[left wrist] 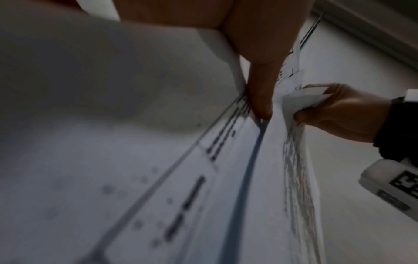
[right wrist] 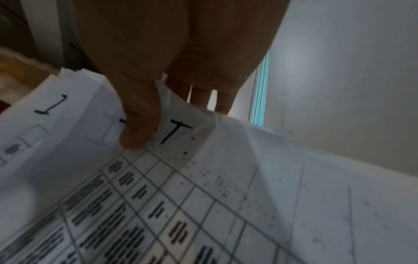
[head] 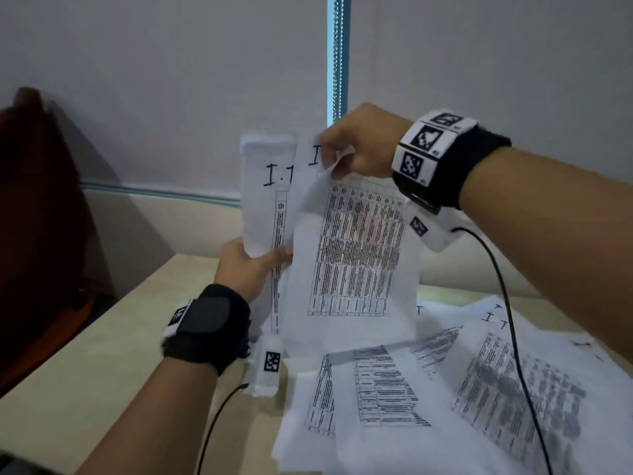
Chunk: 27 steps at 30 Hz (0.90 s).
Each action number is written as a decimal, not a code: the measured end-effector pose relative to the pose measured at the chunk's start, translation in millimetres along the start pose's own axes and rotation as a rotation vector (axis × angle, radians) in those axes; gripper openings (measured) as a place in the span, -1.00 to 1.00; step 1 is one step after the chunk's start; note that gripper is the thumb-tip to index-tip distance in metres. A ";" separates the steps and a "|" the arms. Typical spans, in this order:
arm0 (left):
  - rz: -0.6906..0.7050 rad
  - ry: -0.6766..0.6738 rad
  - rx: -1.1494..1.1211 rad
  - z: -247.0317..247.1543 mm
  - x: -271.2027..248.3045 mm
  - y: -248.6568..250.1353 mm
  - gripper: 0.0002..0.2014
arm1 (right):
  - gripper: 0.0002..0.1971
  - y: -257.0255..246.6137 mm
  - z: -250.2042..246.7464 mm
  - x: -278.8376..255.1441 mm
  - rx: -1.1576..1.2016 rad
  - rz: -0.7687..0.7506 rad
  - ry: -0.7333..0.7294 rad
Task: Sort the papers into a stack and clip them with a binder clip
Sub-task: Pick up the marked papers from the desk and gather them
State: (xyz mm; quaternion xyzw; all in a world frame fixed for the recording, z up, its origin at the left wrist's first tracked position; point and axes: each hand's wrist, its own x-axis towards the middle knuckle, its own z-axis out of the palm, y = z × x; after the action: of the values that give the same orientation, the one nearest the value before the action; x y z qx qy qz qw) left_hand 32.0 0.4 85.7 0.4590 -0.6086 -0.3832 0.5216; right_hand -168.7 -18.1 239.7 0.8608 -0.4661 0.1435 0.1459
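My left hand [head: 251, 260] grips an upright bundle of printed papers [head: 265, 186] by its lower part, thumb [left wrist: 260, 92] pressed on the front. My right hand [head: 356, 145] pinches the top corner of a single sheet with a printed table [head: 356, 255], held just right of the bundle and overlapping it. In the right wrist view the thumb [right wrist: 138, 121] pins that sheet's folded corner [right wrist: 181, 132], marked with a handwritten "T". More printed sheets [head: 445, 399] lie spread loosely on the table. No binder clip shows in any view.
A light wooden table [head: 113, 365] carries the loose sheets at right. A dark red bag or chair [head: 37, 217] stands at the left edge. A grey wall and a blind cord [head: 337, 56] are behind. Black cables [head: 513, 320] hang from both wrist cameras.
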 end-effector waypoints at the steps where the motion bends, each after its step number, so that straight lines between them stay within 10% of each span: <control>1: 0.003 -0.013 -0.023 2.2 -1.5 1.1 -0.94 | -0.83 -0.7 -2.3 -0.8 0.035 0.052 -0.022; 7: 0.025 0.023 -0.108 23.1 -5.6 0.2 -0.71 | -0.75 -6.4 -1.8 -13.6 0.070 0.087 0.042; 11: 0.004 0.027 -0.201 30.5 2.7 11.5 -0.74 | -0.40 7.2 -12.7 -56.9 0.081 0.076 0.697; 13: 0.003 0.024 -0.251 27.2 8.1 16.3 -0.73 | -0.20 31.4 0.0 -97.5 0.265 0.360 0.959; 17: -0.029 0.012 -0.259 32.8 27.1 17.8 -0.14 | 0.31 54.0 60.0 -152.0 1.190 0.916 0.573; 27: -0.030 -0.149 -0.261 97.3 31.5 11.8 -0.51 | -0.64 43.3 80.6 -169.4 1.184 0.871 0.784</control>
State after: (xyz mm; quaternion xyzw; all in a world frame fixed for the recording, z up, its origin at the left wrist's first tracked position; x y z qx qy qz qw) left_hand -66.9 -27.7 90.0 0.3668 -0.5836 -0.4999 0.5244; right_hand -285.1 57.0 106.1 0.4255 -0.5203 0.6977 -0.2479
